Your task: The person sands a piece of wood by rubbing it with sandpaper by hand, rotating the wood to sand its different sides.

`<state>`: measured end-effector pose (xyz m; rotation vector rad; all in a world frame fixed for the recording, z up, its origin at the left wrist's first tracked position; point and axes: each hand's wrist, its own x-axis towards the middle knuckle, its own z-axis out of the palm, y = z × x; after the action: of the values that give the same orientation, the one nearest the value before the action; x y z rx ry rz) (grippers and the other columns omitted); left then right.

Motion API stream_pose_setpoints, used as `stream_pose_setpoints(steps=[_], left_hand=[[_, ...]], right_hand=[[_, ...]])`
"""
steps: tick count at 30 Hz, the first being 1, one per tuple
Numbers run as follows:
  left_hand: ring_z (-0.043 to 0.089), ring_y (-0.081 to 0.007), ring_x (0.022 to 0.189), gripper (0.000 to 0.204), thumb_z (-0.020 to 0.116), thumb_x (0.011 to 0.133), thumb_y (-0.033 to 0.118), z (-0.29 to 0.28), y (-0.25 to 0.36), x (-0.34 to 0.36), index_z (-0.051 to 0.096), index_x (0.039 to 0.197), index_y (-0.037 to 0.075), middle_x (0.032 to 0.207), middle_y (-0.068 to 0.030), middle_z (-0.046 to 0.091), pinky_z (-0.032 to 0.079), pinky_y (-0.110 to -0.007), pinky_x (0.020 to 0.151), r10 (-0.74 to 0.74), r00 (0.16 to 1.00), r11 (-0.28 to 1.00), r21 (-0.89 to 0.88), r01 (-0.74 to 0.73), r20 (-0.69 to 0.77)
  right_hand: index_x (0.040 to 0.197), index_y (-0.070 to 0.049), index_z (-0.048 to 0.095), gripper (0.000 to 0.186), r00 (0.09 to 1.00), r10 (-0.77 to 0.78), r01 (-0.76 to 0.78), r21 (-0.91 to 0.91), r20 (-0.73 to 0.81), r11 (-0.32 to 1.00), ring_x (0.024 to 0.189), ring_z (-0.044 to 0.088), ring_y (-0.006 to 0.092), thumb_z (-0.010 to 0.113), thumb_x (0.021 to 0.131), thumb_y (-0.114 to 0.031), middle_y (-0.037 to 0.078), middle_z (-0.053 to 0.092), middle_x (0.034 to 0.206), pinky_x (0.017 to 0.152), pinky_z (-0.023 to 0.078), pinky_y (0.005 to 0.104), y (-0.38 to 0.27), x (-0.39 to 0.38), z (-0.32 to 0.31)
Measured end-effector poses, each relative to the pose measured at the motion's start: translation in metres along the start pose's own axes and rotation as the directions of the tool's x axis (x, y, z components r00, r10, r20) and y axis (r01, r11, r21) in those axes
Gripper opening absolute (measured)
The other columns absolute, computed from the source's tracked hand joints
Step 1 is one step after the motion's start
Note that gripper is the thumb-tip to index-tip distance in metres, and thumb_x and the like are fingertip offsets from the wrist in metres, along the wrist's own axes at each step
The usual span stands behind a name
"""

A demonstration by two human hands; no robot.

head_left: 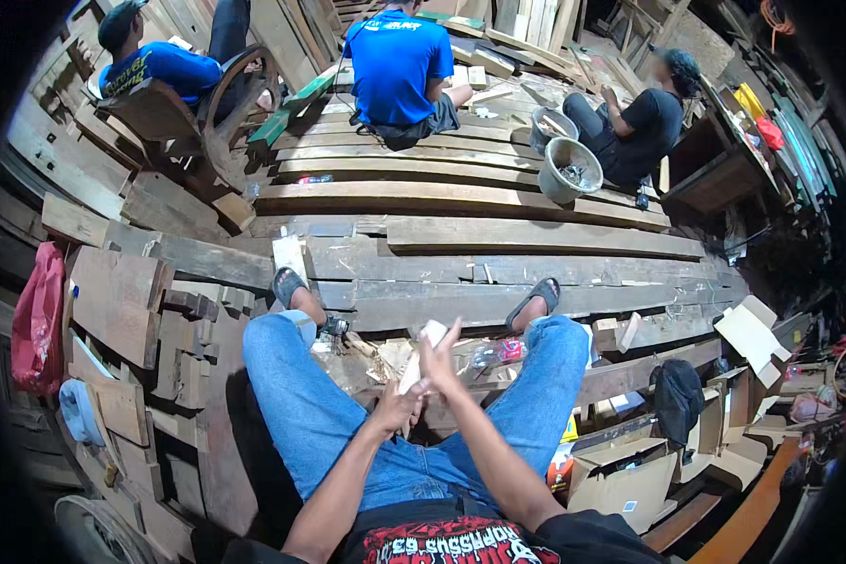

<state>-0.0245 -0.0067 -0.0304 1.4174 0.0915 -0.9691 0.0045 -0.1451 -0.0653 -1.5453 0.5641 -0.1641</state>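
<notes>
Between my knees, a pale, narrow piece of wood [410, 373] slants up and away from me. My left hand [395, 410] is closed around its lower end. Against the upper part of the piece lies my right hand [436, 363], its fingers stretched out and apart. The wood's far end shows just beyond the right hand's fingers. The hands partly cover the middle of the piece. Wood scraps and shavings [376, 357] lie on the ground below, between my feet.
Long planks [536, 237] cross the floor ahead. Three people sit beyond; two buckets [570, 171] stand by the right one. Stacked boards [117, 291] and a red bag [39, 320] are at left. Cardboard boxes [620, 479] and a dark cap [677, 399] are at right.
</notes>
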Motion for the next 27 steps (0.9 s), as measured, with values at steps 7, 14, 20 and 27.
stream_pose_setpoints(steps=[7, 14, 20, 27], left_hand=[[0.051, -0.0119, 0.044, 0.053, 0.064, 0.087, 0.055, -0.002, 0.009, -0.008, 0.058, 0.085, 0.002, 0.057, -0.0028, 0.052, 0.045, -0.028, 0.042, -0.002, 0.993, 0.999, 0.038, 0.007, -0.118], [0.052, -0.0117, 0.043, 0.055, 0.063, 0.088, 0.055, -0.005, -0.003, -0.002, 0.059, 0.084, 0.0, 0.055, -0.0024, 0.052, 0.041, -0.027, 0.036, 0.039, 0.994, 0.996, 0.078, -0.031, -0.102], [0.052, -0.0116, 0.047, 0.054, 0.064, 0.087, 0.055, 0.007, 0.004, -0.003, 0.06, 0.085, 0.002, 0.057, -0.0021, 0.051, 0.044, -0.028, 0.044, -0.023, 0.999, 0.996, 0.086, 0.019, 0.043], [0.052, -0.0113, 0.048, 0.051, 0.061, 0.089, 0.055, 0.006, -0.003, 0.003, 0.057, 0.079, 0.004, 0.06, -0.002, 0.053, 0.043, -0.026, 0.043, 0.019, 1.0, 0.999, -0.027, -0.02, -0.023]], right_hand=[[0.15, 0.0, -0.017, 0.095, 0.976, -0.162, 0.182, -0.141, 0.148, 0.973, 0.143, 0.019, 0.0396, 0.054, 0.096, -0.033, 0.034, 0.008, 0.153, 0.116, 0.02, 0.0421, -0.002, -0.04, 0.009], [0.149, 0.002, -0.02, 0.099, 0.988, -0.086, 0.094, -0.056, 0.126, 0.994, 0.141, 0.02, 0.0393, 0.057, 0.096, -0.033, 0.031, 0.006, 0.154, 0.115, 0.022, 0.0397, -0.003, -0.047, 0.013], [0.15, 0.005, -0.012, 0.092, 0.999, -0.008, 0.002, -0.13, -0.045, 0.992, 0.137, 0.03, 0.0409, 0.054, 0.097, -0.031, 0.036, 0.015, 0.15, 0.113, 0.028, 0.0397, 0.008, 0.01, -0.023], [0.148, 0.009, -0.012, 0.101, 0.998, 0.061, -0.062, -0.034, -0.027, 0.998, 0.145, 0.009, 0.0407, 0.057, 0.094, -0.04, 0.034, 0.006, 0.153, 0.118, 0.014, 0.0383, 0.014, 0.011, -0.007]])
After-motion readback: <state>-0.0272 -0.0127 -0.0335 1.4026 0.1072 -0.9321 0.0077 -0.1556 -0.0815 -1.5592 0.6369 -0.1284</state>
